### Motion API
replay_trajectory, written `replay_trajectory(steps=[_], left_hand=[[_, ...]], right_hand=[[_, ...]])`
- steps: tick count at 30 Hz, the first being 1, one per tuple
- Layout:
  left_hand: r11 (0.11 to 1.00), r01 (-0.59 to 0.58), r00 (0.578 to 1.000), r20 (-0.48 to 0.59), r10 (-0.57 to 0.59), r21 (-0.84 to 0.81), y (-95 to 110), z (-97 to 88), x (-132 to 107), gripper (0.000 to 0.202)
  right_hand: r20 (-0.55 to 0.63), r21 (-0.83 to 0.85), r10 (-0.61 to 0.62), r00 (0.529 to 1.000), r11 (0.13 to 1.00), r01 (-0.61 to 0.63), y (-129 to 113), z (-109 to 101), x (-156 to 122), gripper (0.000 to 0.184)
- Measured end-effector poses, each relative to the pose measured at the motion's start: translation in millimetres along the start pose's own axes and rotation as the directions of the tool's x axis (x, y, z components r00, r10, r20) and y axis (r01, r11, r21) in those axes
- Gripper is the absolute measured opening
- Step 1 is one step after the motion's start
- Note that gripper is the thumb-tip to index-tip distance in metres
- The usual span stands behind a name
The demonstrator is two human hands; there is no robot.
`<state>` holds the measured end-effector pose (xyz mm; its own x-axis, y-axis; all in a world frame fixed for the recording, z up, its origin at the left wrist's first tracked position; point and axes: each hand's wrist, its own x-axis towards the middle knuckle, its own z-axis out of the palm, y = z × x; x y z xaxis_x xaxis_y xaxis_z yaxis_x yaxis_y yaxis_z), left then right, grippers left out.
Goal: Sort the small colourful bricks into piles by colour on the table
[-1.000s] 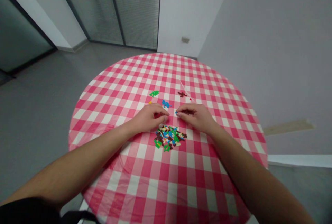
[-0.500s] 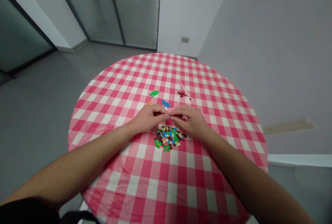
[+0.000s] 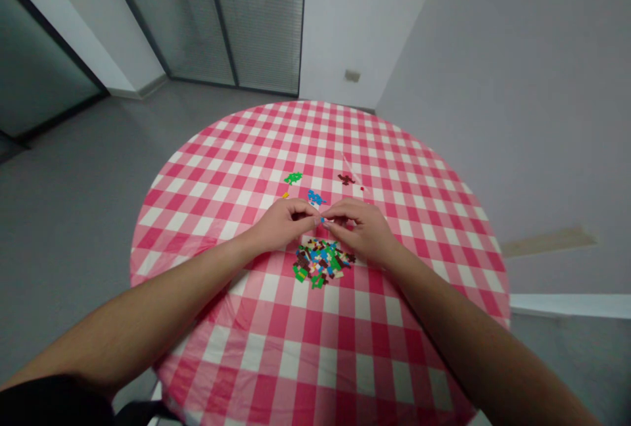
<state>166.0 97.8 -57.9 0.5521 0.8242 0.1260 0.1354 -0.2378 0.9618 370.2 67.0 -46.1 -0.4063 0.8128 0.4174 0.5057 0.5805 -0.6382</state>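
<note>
My left hand (image 3: pixel 282 223) and my right hand (image 3: pixel 363 227) meet fingertip to fingertip over the table, both closed in a pinch. A tiny blue building brick (image 3: pixel 323 220) shows between their fingertips. Just below the hands lies a mixed pile of small building bricks (image 3: pixel 323 261) in green, blue, brown, white and yellow. Beyond the fingers sits a little group of blue bricks (image 3: pixel 315 198). Farther off are a green group (image 3: pixel 293 178) and a dark brown group (image 3: pixel 346 179).
A yellow brick (image 3: pixel 285 195) lies near my left hand, and a single red brick (image 3: pixel 362 189) lies beside the brown group. The round table wears a red and white checked cloth (image 3: pixel 305 334). Behind it stand a wall (image 3: pixel 359 18) and glass panels (image 3: pixel 261 18).
The fingertips have shifted slightly, and the blue brick between them now shows, where before it was barely visible. The pile and the sorted groups have not moved.
</note>
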Motion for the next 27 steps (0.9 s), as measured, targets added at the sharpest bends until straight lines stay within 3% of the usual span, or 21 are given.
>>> replay_trajectory(steps=[16, 21, 27], left_hand=[[0.987, -0.042, 0.998, -0.049, 0.050, 0.155, 0.2, 0.6, -0.9, 0.015], [0.963, -0.138, 0.979, -0.115, 0.168, 0.232, -2.6, 0.7, -1.4, 0.011], [0.943, -0.235, 0.963, -0.073, 0.258, 0.236, -2.2, -0.9, -2.4, 0.007]], right_hand=[[-0.019, -0.045, 0.035, 0.999, 0.998, -0.036, -2.1, 0.0, 2.5, 0.012], [0.002, -0.005, 0.109, 0.994, 0.994, -0.109, -2.9, 2.3, 1.9, 0.013], [0.063, 0.117, 0.263, 0.963, 0.956, -0.269, 0.9, 5.5, 1.4, 0.015]])
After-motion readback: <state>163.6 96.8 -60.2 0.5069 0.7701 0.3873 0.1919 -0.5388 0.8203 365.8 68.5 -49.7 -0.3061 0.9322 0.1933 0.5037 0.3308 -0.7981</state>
